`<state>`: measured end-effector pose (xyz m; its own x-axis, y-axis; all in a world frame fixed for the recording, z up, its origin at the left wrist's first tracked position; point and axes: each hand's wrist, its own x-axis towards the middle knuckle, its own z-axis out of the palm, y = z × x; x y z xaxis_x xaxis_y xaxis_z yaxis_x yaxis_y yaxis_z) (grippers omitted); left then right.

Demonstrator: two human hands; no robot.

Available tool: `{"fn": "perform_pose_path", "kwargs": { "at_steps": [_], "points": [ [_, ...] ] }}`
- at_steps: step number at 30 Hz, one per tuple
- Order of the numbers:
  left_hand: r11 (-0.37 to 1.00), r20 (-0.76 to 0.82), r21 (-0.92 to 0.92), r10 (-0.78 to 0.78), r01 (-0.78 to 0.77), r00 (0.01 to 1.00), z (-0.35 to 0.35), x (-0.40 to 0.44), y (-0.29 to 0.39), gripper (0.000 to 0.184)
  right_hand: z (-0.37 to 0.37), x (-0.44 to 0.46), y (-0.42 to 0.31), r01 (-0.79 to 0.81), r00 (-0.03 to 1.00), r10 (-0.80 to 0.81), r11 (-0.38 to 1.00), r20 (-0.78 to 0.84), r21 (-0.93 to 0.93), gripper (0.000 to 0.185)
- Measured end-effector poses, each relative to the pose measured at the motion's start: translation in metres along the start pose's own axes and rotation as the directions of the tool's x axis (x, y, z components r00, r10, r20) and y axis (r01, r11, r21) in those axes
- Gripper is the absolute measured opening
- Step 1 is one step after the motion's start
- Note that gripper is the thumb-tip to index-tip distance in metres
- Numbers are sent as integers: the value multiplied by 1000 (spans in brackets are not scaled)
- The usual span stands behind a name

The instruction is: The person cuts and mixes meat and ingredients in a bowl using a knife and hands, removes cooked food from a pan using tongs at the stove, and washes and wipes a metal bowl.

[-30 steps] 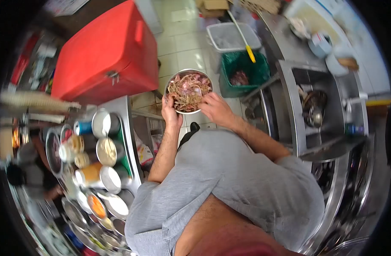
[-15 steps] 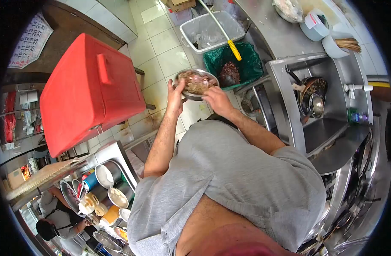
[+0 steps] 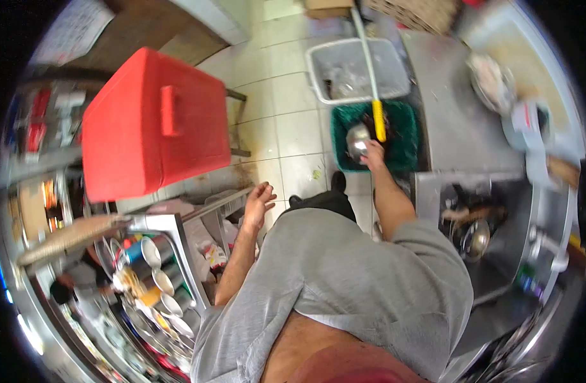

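My right hand (image 3: 372, 155) grips a metal bowl (image 3: 357, 142), tilted over the green-lined bin (image 3: 405, 152). The underside of the bowl shows, so what is inside it is hidden. Dark scraps lie in the bin beside the bowl, under the yellow grip of a long handle (image 3: 378, 120). My left hand (image 3: 261, 203) is off to the left above the floor, fingers apart, holding nothing.
A red cooler box (image 3: 133, 134) stands at the left. Beyond the green bin is a white tub (image 3: 318, 73). Pans lie in the sink (image 3: 484, 281) at the right. Containers crowd the counter (image 3: 162, 222) at lower left, where another person (image 3: 85, 281) is partly visible.
My right hand has carried the bowl rightward over the green bin and tipped it. My left hand has let go of the bowl. The meat scraps in the bowl are no longer visible.
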<state>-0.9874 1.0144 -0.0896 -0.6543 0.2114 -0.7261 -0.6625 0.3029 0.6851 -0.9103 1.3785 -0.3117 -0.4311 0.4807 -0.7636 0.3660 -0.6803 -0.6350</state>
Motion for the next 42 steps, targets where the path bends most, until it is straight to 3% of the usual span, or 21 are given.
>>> {"fn": "perform_pose_path", "kwargs": {
  "at_steps": [1,3,4,5,8,10,12,14,15,21,24,26,28,29,30,32,33,35,36,39,42],
  "points": [
    [999,-27,-51,-3,2,1000,-5,-2,-6,57,0,-13,-9,-33,997,46,983,-68,181,30],
    [987,-112,-161,-9,-9,994,-10,-17,-10,52,-16,4,4,-17,1000,21,969,-15,245,22],
    [981,-127,-194,0,-24,992,-15,-17,-16,51,-23,29,16,23,999,-24,1000,-47,-6,18],
    [979,-150,-201,9,-39,989,-16,-22,-13,50,-25,26,12,68,990,-62,997,125,-45,17],
    [957,-260,-269,34,-106,965,-17,-31,-15,49,-24,25,2,-23,994,25,999,109,-26,31],
    [960,-239,-250,62,-123,969,-20,-33,-19,48,-25,54,4,-180,976,151,966,-159,-184,36],
    [947,-285,-284,67,-152,956,-22,-33,-32,47,-3,39,-6,-70,997,61,934,-38,-350,39],
    [945,-313,-302,27,-127,949,-25,-39,-44,47,7,19,-18,-156,955,168,985,244,-67,45],
    [942,-322,-310,22,-127,947,-27,-42,-50,48,-1,23,-18,-163,945,176,984,275,-69,44],
    [933,-371,-341,-24,-112,928,-49,-65,-82,42,-8,25,-25,-17,990,87,852,110,-523,39],
    [928,-414,-347,-19,-139,910,-68,-76,-113,42,2,23,-34,157,984,-9,504,177,-849,37],
    [904,-453,-395,-34,-167,891,-81,-83,-144,40,17,17,-37,331,940,-66,-55,335,-942,36],
    [966,-578,-133,108,-223,809,-101,-89,-192,36,44,6,-30,454,849,34,-556,527,-697,36],
    [978,-626,56,190,-199,756,-110,-99,-217,32,61,-1,-22,498,791,113,-690,602,-524,35],
    [979,-653,24,170,-204,738,-120,-111,-247,32,81,-12,-12,540,723,184,-751,665,-379,35],
    [925,-603,370,164,92,781,-139,-129,-317,40,124,-33,18,699,565,235,-645,791,-307,36],
    [906,-591,369,56,208,805,-148,-137,-353,45,142,-105,19,912,361,195,-277,912,-302,39],
    [885,-621,302,-100,355,778,-162,-162,-432,54,188,-112,68,835,546,268,-100,794,-541,28],
    [893,-661,228,-150,387,735,-163,-179,-469,57,210,-144,85,915,393,303,-40,868,-401,22],
    [908,-739,-79,-331,411,587,-170,-251,-538,57,269,-350,122,904,339,565,28,752,-428,21],
    [903,-795,-255,-399,346,456,-165,-313,-594,55,304,-481,168,983,115,761,5,638,-184,20]
  ]
}}
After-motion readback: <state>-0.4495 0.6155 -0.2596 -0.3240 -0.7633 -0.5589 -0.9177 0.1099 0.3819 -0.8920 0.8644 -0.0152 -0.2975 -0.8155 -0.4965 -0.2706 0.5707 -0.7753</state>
